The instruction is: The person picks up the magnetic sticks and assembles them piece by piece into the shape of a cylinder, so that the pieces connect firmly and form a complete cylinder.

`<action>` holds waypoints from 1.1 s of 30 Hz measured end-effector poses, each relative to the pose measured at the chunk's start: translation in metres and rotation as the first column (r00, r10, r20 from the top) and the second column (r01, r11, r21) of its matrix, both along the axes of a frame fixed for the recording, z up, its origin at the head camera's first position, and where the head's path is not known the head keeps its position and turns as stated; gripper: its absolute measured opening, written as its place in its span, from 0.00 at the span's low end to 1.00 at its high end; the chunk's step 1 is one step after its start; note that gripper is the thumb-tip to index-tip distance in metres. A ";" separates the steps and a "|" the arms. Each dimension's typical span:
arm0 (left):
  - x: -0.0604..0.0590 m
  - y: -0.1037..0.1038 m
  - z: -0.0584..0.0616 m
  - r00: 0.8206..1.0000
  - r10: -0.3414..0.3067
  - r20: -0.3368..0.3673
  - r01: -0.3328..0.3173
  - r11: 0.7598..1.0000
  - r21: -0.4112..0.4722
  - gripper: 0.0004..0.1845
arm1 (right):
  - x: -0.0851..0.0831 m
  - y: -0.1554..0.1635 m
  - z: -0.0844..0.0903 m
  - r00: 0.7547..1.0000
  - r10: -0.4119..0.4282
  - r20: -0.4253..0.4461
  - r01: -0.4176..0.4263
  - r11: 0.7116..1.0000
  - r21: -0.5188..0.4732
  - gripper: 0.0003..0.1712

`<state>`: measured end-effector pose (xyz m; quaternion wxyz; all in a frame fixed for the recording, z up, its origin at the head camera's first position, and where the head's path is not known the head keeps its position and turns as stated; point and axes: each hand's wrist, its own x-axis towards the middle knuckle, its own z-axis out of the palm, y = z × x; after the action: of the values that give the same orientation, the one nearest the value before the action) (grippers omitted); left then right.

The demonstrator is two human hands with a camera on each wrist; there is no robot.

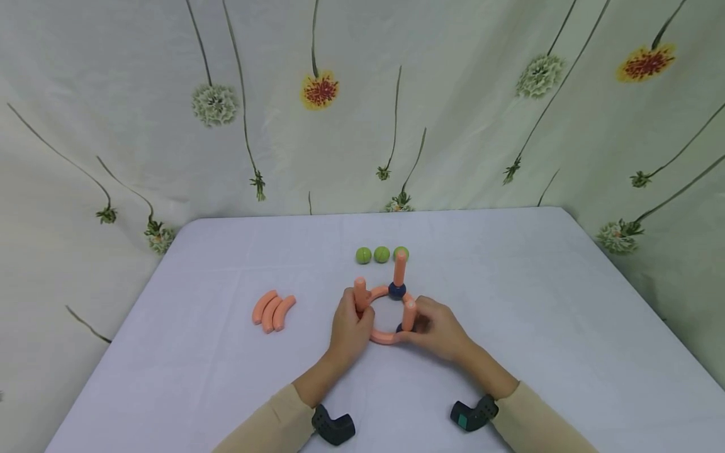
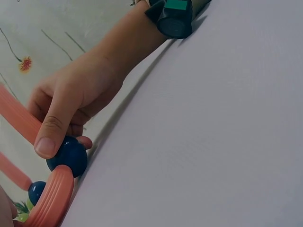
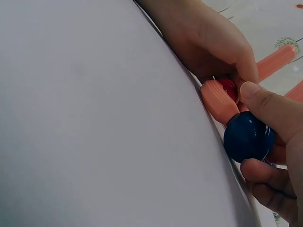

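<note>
A ring of curved orange plastic tubes (image 1: 384, 338) joined by balls lies on the table, with straight orange sticks (image 1: 399, 269) standing up from it. My left hand (image 1: 349, 324) grips the ring's left joint, where a red ball (image 3: 230, 89) partly shows beneath the fingers and an orange stick (image 1: 360, 293) rises. At the front right joint, my right hand (image 1: 438, 330) pinches a dark blue ball (image 3: 249, 137) between thumb and fingers; another stick (image 1: 410, 314) stands on it. A second dark blue ball (image 1: 397, 290) forms the far joint, untouched.
Three loose curved orange tubes (image 1: 274, 311) lie together to the left. Behind the ring, three green balls (image 1: 382, 254) sit in a row, the right one partly covered by a stick. A flowered cloth (image 1: 351, 145) hangs beyond the white table (image 1: 538, 283).
</note>
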<state>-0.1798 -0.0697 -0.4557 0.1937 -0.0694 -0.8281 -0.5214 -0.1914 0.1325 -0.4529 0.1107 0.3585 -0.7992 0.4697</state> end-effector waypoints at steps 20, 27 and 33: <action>0.000 0.000 0.003 0.975 0.216 -0.045 -0.218 0.975 -0.041 0.07 | 0.012 -0.013 0.005 0.997 0.042 0.065 -0.044 0.999 0.027 0.18; -0.001 -0.003 0.005 0.974 0.225 -0.006 -0.225 0.974 -0.030 0.06 | 0.018 -0.021 0.006 0.991 0.102 0.083 -0.105 0.994 0.037 0.17; -0.005 -0.006 0.003 0.980 0.197 0.019 -0.196 0.980 -0.008 0.05 | 0.024 -0.026 0.006 0.992 0.121 0.047 -0.123 0.992 0.042 0.15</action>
<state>-0.1846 -0.0756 -0.4527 0.2357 0.0173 -0.8345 -0.4978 -0.1675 0.1060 -0.4468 0.0561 0.3986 -0.7883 0.4654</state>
